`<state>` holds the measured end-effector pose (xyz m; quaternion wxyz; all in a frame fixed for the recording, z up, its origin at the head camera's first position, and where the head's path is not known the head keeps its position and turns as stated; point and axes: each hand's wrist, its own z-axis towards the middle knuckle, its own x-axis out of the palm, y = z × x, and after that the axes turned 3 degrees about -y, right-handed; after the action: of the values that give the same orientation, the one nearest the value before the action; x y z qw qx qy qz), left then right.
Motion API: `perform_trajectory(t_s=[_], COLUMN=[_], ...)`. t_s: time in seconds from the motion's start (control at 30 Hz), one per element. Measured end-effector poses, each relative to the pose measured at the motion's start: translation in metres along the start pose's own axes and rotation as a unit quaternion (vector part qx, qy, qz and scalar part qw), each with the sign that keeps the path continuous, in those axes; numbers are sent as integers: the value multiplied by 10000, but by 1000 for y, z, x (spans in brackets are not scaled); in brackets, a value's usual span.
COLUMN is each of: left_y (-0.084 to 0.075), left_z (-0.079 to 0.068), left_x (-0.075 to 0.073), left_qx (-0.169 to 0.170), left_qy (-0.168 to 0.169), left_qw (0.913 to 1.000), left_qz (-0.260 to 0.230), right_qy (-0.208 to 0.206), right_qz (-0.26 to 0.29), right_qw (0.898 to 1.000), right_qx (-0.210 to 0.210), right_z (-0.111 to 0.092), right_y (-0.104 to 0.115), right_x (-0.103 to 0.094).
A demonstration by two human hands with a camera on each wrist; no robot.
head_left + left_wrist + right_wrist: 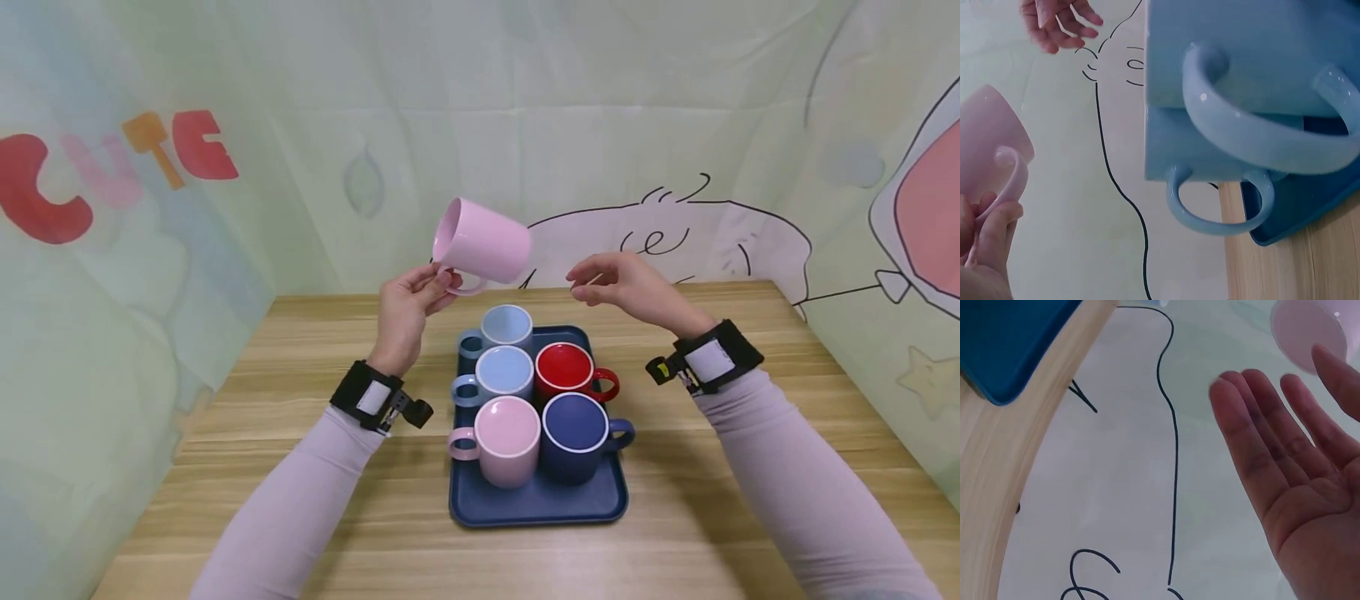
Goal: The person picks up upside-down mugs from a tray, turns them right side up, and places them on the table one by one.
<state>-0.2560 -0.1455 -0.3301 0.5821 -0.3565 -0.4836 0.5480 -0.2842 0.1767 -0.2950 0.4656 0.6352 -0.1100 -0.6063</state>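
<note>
My left hand (408, 312) pinches the handle of a pink mug (491, 242), which is lifted above the back of the tray and tilted on its side, mouth to the left. In the left wrist view the fingers (997, 234) close on that mug's handle. To the right of the lifted mug, my right hand (626, 287) hovers with nothing in it, its fingers loosely extended and apart from the mug. A dark blue tray (536, 508) on the table bears a second pink mug (507, 442), a navy mug (575, 437), a red mug (564, 369) and two light blue mugs (504, 372).
The wooden table (300, 367) ends at a printed cloth backdrop (337, 167) behind and at both sides. Handles of the left-column mugs jut left past the tray; the red handle (607, 385) and navy handle (621, 434) jut right.
</note>
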Motion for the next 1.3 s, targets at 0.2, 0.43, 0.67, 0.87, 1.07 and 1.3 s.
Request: perform_trajectory(t_s=[0.2,0.43,0.67,0.87,1.07,1.3], left_y=[0,-1,-4,-5,-6,-9], left_z=[4,4,4,3,5,5], left_x=[-9,-19,-29,-36,-41,-44], left_qx=[10,28,181,240,307,261], left_qy=[-248,-452,-614,-724,-836,-957], left_qw=[9995,9989,9979,9971,9960,9947], left_qz=[-211,-79,-28,-12,-95,-260], right_qy=[157,452,825,1089,1297,1847], right_qz=[-221,-194,-530,-514,-625,-1114], right_qw=[9996,9988,9952,9925,9894,9758], right_qx=[-111,-91,18,207,192,362], right_z=[-5,-10,-14,-17,-18,-21], right_y=[1,1,-3,-3,-3,-2], right_x=[-7,-15,-20,-21,-22,-23])
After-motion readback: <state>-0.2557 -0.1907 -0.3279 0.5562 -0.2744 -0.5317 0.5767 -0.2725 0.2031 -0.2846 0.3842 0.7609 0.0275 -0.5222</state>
